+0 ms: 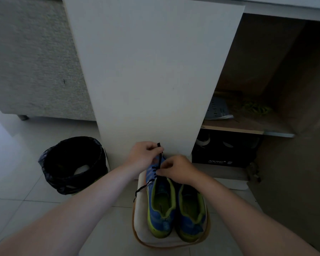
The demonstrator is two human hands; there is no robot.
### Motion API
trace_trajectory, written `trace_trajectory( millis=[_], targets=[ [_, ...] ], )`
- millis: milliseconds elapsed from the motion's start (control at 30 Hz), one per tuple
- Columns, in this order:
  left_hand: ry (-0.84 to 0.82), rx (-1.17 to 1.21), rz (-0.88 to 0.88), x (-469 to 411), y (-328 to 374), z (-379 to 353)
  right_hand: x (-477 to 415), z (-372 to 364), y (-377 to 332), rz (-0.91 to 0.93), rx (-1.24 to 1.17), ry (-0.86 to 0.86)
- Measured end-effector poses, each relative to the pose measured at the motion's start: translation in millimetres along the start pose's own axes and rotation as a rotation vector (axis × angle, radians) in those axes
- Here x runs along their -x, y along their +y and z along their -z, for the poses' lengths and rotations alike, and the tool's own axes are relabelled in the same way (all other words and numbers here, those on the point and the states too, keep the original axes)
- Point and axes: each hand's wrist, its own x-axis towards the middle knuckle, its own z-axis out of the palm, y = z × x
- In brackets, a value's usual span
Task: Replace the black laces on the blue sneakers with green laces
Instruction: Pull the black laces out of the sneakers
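Blue sneakers with lime-green lining [162, 218]: side by side on a white padded seat with orange edging [142, 233], heels toward the camera, toes beneath both hands.

Thin black lace [160, 157]: threaded through the eyelets of the left-hand sneaker. One end drawn up taut, the other trailing loose over the seat's left edge.

Left hand [144, 154]: above the toe, thumb and forefinger pinching the raised end of the lace.

Right hand [175, 168]: just beside and lower, fingers curled, pinching the same lace at the eyelet rows.

Bright green laces [255, 108]: on a brown wooden shelf [248, 129], upper right, well apart from both hands.

Black lined bin [74, 163]: on the pale tiled floor [26, 182], to the left.
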Motion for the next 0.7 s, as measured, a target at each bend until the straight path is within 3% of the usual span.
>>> trace_trajectory(
  millis=[167, 267, 367, 433, 500, 600, 700],
  targets=[
    [-0.131, -0.002, 0.057, 1.6, 6.2, 1.0, -5.1, -5.3, 8.1, -0.055, -0.120, 0.044],
    [-0.302, -0.142, 0.143, 3.9, 0.0, -1.6, -9.5, -5.7, 8.2, -0.078, -0.216, 0.149],
    [-0.433, -0.342, 0.089, 5.3, -11.7, -6.8, -12.2, 5.2, 2.0, -0.126, -0.299, 0.259],
    [-0.408, -0.444, 0.023, 4.8, -18.7, -9.7, -10.3, 18.5, 0.4, -0.192, -0.143, 0.323],
    [-0.397, -0.576, -0.048, 5.7, -21.9, -9.8, -5.7, 28.8, 7.9, -0.269, 0.175, 0.330],
    [-0.407, -0.712, -0.143, 6.8, -28.1, -10.7, 4.3, 33.1, 13.8, -0.378, 0.569, 0.160],
    [-0.416, -0.783, -0.240, 8.8, -28.4, -13.9, -0.5, 23.5, 24.6, -0.207, 0.717, 0.155]
  ],
)
